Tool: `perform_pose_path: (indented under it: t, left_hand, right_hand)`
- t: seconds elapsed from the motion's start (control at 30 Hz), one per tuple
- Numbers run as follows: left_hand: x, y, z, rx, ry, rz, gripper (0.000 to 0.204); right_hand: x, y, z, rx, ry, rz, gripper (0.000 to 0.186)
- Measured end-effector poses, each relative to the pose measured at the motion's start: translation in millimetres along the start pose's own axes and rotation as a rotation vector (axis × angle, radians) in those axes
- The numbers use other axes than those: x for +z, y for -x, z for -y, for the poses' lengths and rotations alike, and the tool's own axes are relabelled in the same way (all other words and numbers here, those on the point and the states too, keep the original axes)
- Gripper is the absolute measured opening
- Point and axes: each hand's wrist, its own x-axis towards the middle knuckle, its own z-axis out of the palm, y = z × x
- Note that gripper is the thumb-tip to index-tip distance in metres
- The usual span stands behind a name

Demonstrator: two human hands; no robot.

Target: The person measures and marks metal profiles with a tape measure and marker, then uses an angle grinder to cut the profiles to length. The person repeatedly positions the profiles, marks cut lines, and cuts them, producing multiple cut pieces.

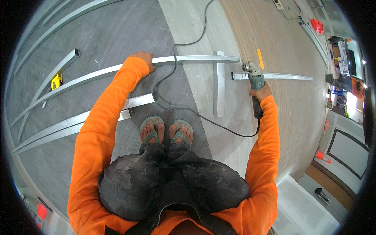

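Observation:
My left hand [144, 60] is closed around a long square metal tube [192, 59] that stretches from the far left to the middle right. Beneath its right end lies a short metal piece [219, 88], set crosswise. In my right hand [261, 93] is an angle grinder [256, 80], gripped by its body. The grinder's disc end [247, 67] is just right of the long tube's end, with a visible gap. Under the grinder's head, a shorter metal tube [290, 76] lies on the wood-look floor. A black power cord [225, 127] runs from the grinder's rear across the floor and over the long tube.
More metal tubes [62, 127] lie on the grey floor at left. A yellow tape measure [56, 81] rests beside one of them. My sandalled feet [152, 131] are between the tubes and the cord. A power strip [278, 4], a red bag [317, 26] and an orange cone [322, 156] stand farther right.

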Motion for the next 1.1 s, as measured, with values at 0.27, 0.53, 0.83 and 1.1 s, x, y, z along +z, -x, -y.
perform_pose_path:
  t: [0.27,0.53,0.83,1.1]
  left_hand:
    - [-3.4,-2.0,-0.1,0.009,0.031,0.022,0.044]
    - [-1.3,-13.8,5.8,0.021,0.048,0.037,0.049]
    - [-27.5,-3.5,-0.6,0.049,0.049,0.068,0.058]
    - [-6.2,-7.9,4.2,0.063,0.01,-0.075,0.046]
  right_hand:
    - [-0.4,7.8,4.4,-0.004,0.004,0.007,0.075]
    - [-1.7,-0.8,3.3,-0.002,-0.036,-0.011,0.076]
    - [16.7,-11.1,-13.0,-0.082,-0.055,-0.078,0.065]
    - [13.6,-18.6,13.7,0.026,-0.083,-0.036,0.074]
